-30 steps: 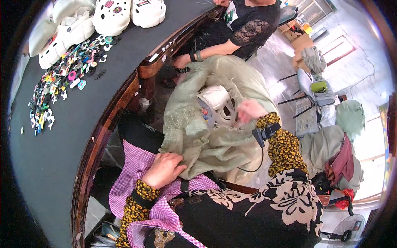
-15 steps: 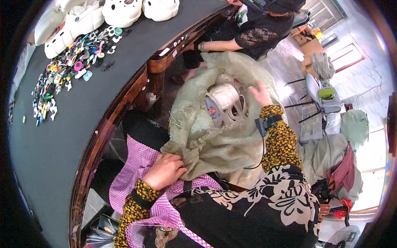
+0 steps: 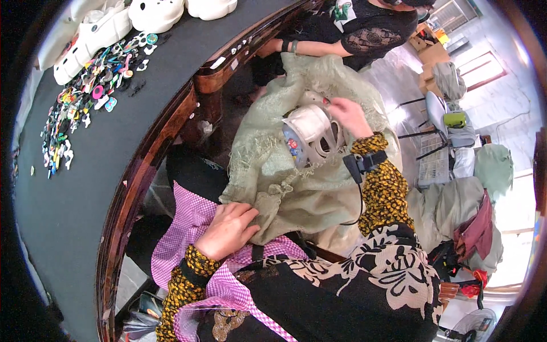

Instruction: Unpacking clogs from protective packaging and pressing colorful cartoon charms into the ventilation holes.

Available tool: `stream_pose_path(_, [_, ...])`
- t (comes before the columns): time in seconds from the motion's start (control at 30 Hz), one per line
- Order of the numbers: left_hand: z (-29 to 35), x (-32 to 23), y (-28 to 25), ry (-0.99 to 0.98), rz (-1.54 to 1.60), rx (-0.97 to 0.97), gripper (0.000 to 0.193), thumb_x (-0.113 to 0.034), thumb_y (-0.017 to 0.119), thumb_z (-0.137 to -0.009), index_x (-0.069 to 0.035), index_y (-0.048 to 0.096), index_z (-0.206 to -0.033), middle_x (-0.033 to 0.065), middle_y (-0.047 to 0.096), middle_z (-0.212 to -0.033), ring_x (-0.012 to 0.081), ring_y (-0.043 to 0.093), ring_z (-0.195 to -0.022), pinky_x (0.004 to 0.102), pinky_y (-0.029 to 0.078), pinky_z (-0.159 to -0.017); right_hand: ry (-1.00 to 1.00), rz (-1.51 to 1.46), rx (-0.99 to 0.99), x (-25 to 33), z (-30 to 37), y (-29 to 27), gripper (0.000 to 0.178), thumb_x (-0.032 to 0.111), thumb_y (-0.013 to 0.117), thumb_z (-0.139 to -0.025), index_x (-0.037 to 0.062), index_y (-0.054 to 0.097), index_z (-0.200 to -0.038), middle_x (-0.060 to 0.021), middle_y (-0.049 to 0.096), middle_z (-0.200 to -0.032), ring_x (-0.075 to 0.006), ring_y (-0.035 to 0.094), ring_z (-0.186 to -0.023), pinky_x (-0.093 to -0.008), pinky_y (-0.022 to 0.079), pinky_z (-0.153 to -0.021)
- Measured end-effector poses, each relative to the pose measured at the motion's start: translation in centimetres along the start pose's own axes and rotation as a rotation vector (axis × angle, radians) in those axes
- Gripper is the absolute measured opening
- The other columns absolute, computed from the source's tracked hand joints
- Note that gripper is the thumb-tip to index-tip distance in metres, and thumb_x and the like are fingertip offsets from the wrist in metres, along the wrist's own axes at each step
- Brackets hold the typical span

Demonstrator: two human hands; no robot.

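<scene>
A pale green sack (image 3: 296, 188) lies across my lap beside the table. My left hand (image 3: 228, 228) grips its frayed near edge, fingers curled on the cloth. My right hand (image 3: 348, 115) holds a white clog shoe (image 3: 310, 134) with small coloured charms on its toe, lifted just above the sack's open mouth. A yellow and black patterned sleeve with a black strap covers my right wrist.
The black-topped table (image 3: 85, 188) with a brown wooden rim (image 3: 171, 119) curves along the left. Several coloured charms (image 3: 85, 102) and white clogs (image 3: 154, 12) lie on it. Another person (image 3: 364, 34) in black sits at the far end. Bags and crates stand at right.
My right hand has raised the white clog higher out of the sack and turned it. The view has shifted toward the sack. My left hand stays on the sack's edge.
</scene>
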State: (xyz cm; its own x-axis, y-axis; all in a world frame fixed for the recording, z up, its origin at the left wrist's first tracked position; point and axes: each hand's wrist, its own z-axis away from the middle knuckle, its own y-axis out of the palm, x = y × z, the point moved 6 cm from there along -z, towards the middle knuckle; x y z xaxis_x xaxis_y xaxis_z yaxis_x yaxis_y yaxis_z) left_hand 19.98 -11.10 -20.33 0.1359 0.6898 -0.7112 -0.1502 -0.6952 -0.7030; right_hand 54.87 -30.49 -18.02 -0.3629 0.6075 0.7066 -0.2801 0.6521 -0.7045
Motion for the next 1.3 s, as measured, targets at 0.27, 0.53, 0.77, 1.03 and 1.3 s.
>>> stream_pose_path(0.27, [1.3, -0.4, -3.6, -0.061, -0.033, -0.22, 0.039, -0.019, 0.066, -0.08, -0.004, 0.057, -0.114, 0.0174, 0.052, -0.123, 0.0348, 0.046, -0.117, 0.0443, 0.037, -0.097, 0.135, 0.14, 0.206, -2.1, 1.8, 5.5, 0.05, 0.035, 0.07, -0.075, -0.0074, 0.063, -0.101, -0.018, 0.067, -0.09, -0.0249, 0.064, -0.085, -0.0345, 0.048, -0.078])
stream_pose_path(0.53, [4.3, 0.1, -8.8, -0.143, -0.062, -0.358, 0.039, -0.014, 0.067, -0.079, -0.004, 0.057, -0.116, 0.0167, 0.053, -0.123, 0.0343, 0.048, -0.115, 0.0421, 0.038, -0.098, 0.25, -0.412, -0.011, 0.6, 2.5, -0.9, 0.023, 0.016, 0.069, -0.076, -0.0038, 0.065, -0.086, -0.0069, 0.064, -0.078, -0.0135, 0.058, -0.068, -0.0279, 0.045, -0.056])
stream_pose_path(0.77, [5.3, -1.5, -11.7, -0.184, -0.056, -0.381, 0.041, -0.012, 0.064, -0.081, -0.002, 0.055, -0.12, 0.0173, 0.052, -0.127, 0.0349, 0.047, -0.118, 0.0409, 0.037, -0.101, 0.019, -0.685, 0.037, 9.2, 2.1, -7.1, 0.027, 0.014, 0.061, -0.087, -0.0005, 0.06, -0.11, -0.005, 0.066, -0.099, -0.0145, 0.062, -0.087, -0.0289, 0.05, -0.076])
stream_pose_path(1.03, [5.3, -3.9, -13.0, -0.122, 0.263, -0.451, 0.053, -0.017, 0.061, -0.089, 0.001, 0.039, -0.134, 0.0164, 0.052, -0.125, 0.0256, 0.054, -0.111, 0.0368, 0.045, -0.094, -0.47, -1.034, 0.148, 21.3, 2.7, -12.0, 0.041, 0.02, 0.06, -0.091, -0.003, 0.049, -0.124, -0.0125, 0.059, -0.12, -0.0212, 0.058, -0.108, -0.0364, 0.047, -0.094])
stream_pose_path(1.3, [8.0, -6.6, -17.7, 0.121, 0.626, -0.81, 0.102, -0.036, 0.069, -0.084, -0.013, -0.007, -0.149, 0.0212, 0.029, -0.145, 0.0273, 0.051, -0.116, 0.0382, 0.041, -0.095, -0.992, -0.853, 0.403, 44.2, 5.5, -4.4, 0.021, 0.009, 0.057, -0.09, -0.0003, 0.058, -0.108, -0.0069, 0.065, -0.098, -0.0158, 0.063, -0.087, -0.0304, 0.051, -0.079])
